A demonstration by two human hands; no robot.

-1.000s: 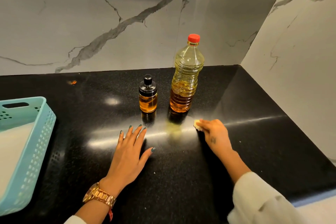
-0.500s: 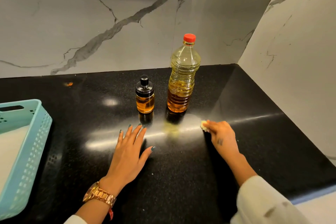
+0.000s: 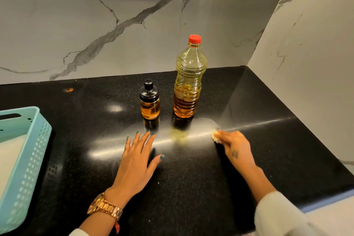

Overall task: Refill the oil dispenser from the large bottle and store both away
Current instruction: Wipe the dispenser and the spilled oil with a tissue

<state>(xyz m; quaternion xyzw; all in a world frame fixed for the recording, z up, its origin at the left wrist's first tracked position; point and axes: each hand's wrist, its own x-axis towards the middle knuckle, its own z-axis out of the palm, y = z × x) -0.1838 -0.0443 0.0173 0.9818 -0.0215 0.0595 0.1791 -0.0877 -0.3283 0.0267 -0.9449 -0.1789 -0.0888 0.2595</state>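
Oil dispenser (image 3: 149, 101) beside large bottle (image 3: 188, 80) — left hand (image 3: 137, 161) flat, fingers spread, right hand (image 3: 236, 148) pinching pale wad (image 3: 215, 137)

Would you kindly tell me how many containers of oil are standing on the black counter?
2. The small oil dispenser with a black top stands mid-counter; the large bottle with a red cap stands just to its right, apart from it. None seems hidden.

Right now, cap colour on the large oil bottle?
Red cap on the large bottle, clear in the head view.
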